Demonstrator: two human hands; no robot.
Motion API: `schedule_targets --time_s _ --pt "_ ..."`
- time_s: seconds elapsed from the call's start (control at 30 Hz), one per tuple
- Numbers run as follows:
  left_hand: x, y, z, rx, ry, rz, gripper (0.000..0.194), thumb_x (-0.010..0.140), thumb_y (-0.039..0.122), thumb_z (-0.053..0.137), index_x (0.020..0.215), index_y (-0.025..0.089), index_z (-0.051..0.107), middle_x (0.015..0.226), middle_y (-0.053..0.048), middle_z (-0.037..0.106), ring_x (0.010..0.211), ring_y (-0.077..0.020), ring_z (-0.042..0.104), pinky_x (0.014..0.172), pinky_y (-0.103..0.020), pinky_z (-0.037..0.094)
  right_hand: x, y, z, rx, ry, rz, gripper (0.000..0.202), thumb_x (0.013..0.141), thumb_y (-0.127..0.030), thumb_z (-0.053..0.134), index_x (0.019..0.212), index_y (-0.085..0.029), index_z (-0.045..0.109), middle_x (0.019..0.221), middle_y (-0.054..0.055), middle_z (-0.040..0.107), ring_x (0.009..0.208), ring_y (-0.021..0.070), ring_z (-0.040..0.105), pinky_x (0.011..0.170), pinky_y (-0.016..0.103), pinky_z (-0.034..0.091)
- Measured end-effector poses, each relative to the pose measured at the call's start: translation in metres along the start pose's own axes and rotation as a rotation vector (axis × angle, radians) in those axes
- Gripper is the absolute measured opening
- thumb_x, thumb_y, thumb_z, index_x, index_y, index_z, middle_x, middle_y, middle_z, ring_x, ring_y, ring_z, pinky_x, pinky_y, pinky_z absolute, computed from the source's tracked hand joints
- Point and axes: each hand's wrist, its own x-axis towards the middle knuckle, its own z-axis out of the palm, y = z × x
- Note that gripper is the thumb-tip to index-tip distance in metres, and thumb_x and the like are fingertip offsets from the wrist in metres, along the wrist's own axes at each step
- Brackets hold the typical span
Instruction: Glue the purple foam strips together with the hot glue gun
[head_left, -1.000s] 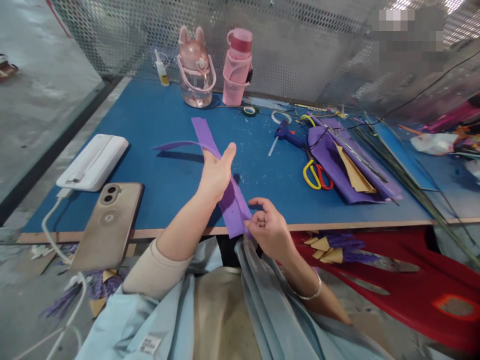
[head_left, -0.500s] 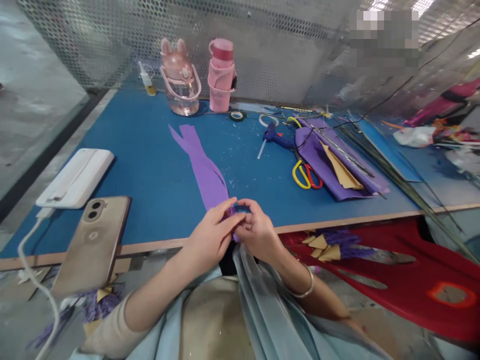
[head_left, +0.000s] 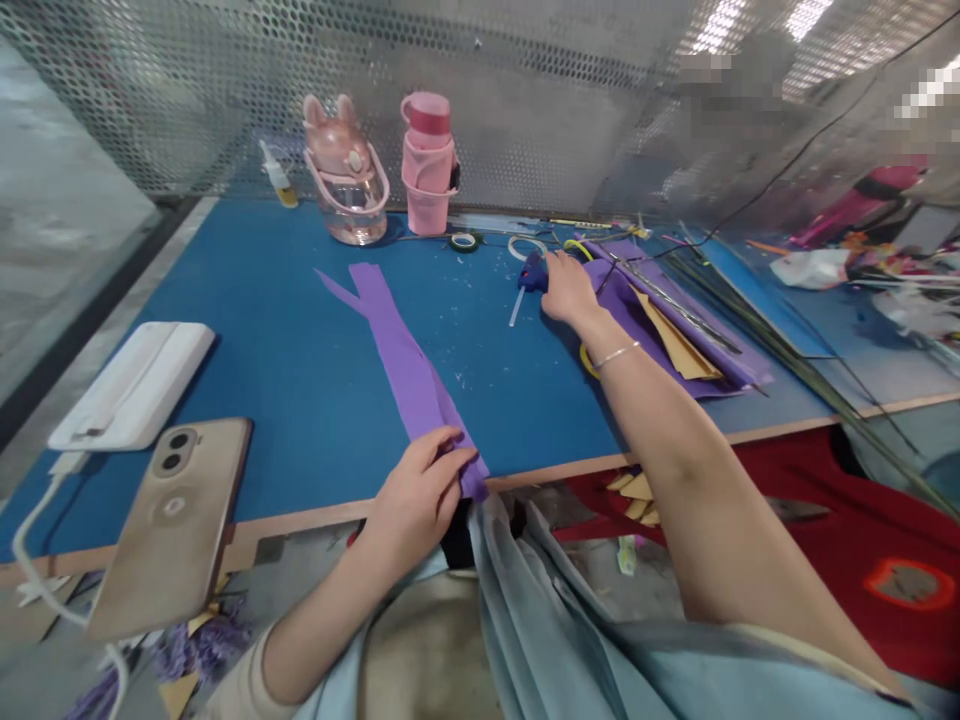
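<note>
My left hand (head_left: 420, 485) pinches the near end of a long purple strip (head_left: 401, 350) at the table's front edge. The strip, paper or cloth, lies away over the blue table top and splits into two tails at its far end. Over to the right, my right hand (head_left: 568, 288) closes around the handle of a blue hot glue gun (head_left: 532, 273), whose clear glue stick (head_left: 516, 307) points toward me. My palm hides most of the handle. Under my right wrist shows a yellow loop of the scissors (head_left: 588, 361).
Purple sheets (head_left: 637, 300) with tan pieces lie right of the glue gun, with long green stems (head_left: 772, 345) beyond. At the back stand a rabbit-eared bottle (head_left: 349, 175), a pink bottle (head_left: 429, 170) and green tape (head_left: 463, 242). A phone (head_left: 176, 520) and white power bank (head_left: 135, 385) are at left.
My right hand has left the purple strip and reached forward and right onto the glue gun. My left hand still holds the strip's near end. The view has shifted slightly.
</note>
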Motion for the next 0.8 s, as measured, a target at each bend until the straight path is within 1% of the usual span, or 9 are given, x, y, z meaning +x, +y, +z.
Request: schedule_targets --time_s 0.1,0.17,0.3,0.4,0.5,0.57,0.63,0.73,0.8 --pt "0.000 0.000 -0.001 -0.021 0.017 -0.015 0.027 0.088 0.007 0.049 0.107 0.017 0.064 0.119 -0.011 0.059 0.111 -0.0187 0.058 0.095 -0.033 0.052 0.026 0.007 0.018 -0.006 -0.109 0.048 0.073 0.074 -0.010 0.055 0.145 -0.005 0.037 0.137 0.024 0.051 0.121 0.0357 0.049 0.099 0.048 0.041" --pt "0.002 0.001 -0.007 -0.034 0.029 -0.036 0.023 0.087 0.007 0.049 0.101 0.017 0.064 0.113 -0.010 0.060 0.106 -0.0171 0.059 0.092 -0.031 0.053 0.025 0.006 0.022 0.006 -0.077 0.047 0.069 0.074 -0.012 0.056 0.141 -0.007 0.042 0.127 0.024 0.059 0.114 0.0362 0.053 0.095 0.049 0.043" --pt "0.018 0.001 -0.025 0.062 0.012 -0.020 0.016 0.084 0.006 0.052 0.089 0.015 0.065 0.107 -0.010 0.060 0.101 -0.0203 0.058 0.089 -0.034 0.053 -0.005 -0.001 0.005 0.137 0.084 -0.055 0.065 0.076 -0.020 0.058 0.139 -0.011 0.041 0.122 0.021 0.061 0.109 0.0354 0.056 0.092 0.049 0.045" --pt "0.035 0.000 -0.025 0.149 -0.056 0.030 0.016 0.083 0.006 0.050 0.080 0.014 0.063 0.101 -0.012 0.061 0.094 -0.0226 0.058 0.083 -0.037 0.053 -0.035 -0.004 -0.016 0.416 0.158 -0.079 0.058 0.082 -0.032 0.058 0.135 -0.017 0.042 0.109 0.013 0.067 0.096 0.0281 0.062 0.085 0.044 0.050" --pt "0.049 0.005 -0.005 0.129 -0.152 0.024 0.016 0.084 0.007 0.049 0.082 0.013 0.063 0.101 -0.012 0.061 0.094 -0.0229 0.059 0.084 -0.037 0.053 -0.059 -0.004 -0.026 0.780 0.059 -0.117 0.045 0.082 -0.043 0.059 0.120 -0.020 0.054 0.098 0.008 0.070 0.084 0.0238 0.065 0.071 0.038 0.054" --pt "0.052 0.009 0.008 0.088 -0.170 -0.031 0.018 0.085 0.007 0.048 0.092 0.013 0.063 0.108 -0.013 0.060 0.100 -0.0228 0.058 0.089 -0.038 0.052 -0.067 -0.002 -0.025 1.000 0.003 -0.110 0.039 0.083 -0.049 0.057 0.110 -0.021 0.059 0.093 0.008 0.070 0.081 0.0227 0.067 0.064 0.035 0.054" --pt "0.050 0.008 0.013 0.059 -0.169 -0.073 0.021 0.087 0.008 0.047 0.101 0.013 0.062 0.112 -0.013 0.059 0.103 -0.0222 0.058 0.092 -0.039 0.051 -0.071 0.002 -0.021 1.138 -0.017 -0.062 0.041 0.084 -0.055 0.054 0.107 -0.021 0.059 0.091 0.007 0.070 0.082 0.0221 0.068 0.062 0.033 0.055" --pt "0.044 -0.002 -0.001 0.046 -0.194 -0.076 0.023 0.087 0.009 0.047 0.104 0.015 0.061 0.108 -0.010 0.061 0.102 -0.0207 0.059 0.092 -0.037 0.051 -0.074 0.010 -0.020 1.181 -0.059 0.014 0.049 0.082 -0.064 0.053 0.107 -0.023 0.058 0.092 0.007 0.070 0.077 0.0207 0.068 0.060 0.033 0.054" --pt "0.040 -0.009 -0.015 0.044 -0.202 -0.077 0.027 0.085 0.007 0.047 0.107 0.017 0.059 0.108 -0.009 0.063 0.103 -0.0199 0.059 0.092 -0.036 0.050 -0.078 0.014 -0.025 1.169 -0.118 0.004 0.052 0.079 -0.069 0.055 0.103 -0.023 0.059 0.092 0.007 0.071 0.068 0.0185 0.066 0.057 0.032 0.052"
